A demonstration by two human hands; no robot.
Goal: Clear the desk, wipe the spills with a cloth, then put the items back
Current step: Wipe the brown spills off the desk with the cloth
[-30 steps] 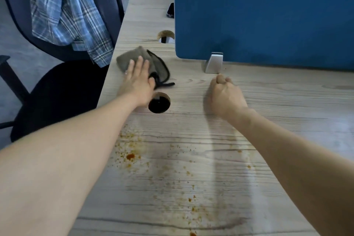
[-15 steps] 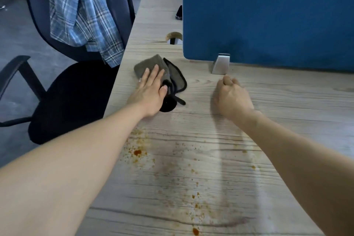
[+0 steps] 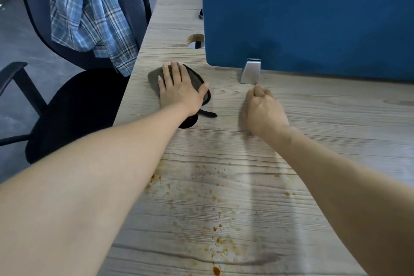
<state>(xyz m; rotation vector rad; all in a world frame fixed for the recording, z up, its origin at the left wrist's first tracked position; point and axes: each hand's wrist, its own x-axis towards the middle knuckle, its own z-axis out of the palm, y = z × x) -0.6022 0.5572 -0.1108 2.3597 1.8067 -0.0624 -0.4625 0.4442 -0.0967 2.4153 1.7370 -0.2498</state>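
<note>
A grey-brown cloth (image 3: 154,77) with a dark edge lies on the wooden desk (image 3: 313,119) near its left edge. My left hand (image 3: 179,89) lies flat on the cloth with straight, spread fingers. My right hand (image 3: 264,110) rests on the desk to the right of it, fingers curled into a loose fist that holds nothing I can see. Orange-brown spill spots (image 3: 215,206) and smears spread over the near part of the desk between my forearms.
A blue partition (image 3: 313,18) on a metal foot (image 3: 250,71) walls off the back. A round cable hole (image 3: 189,122) sits under my left wrist, another (image 3: 195,40) farther back. A dark office chair (image 3: 74,105) with a plaid shirt (image 3: 89,11) stands left of the desk.
My left hand has slid farther onto the cloth and now covers most of it, with the cloth shifted slightly. My right fist has hardly moved.
</note>
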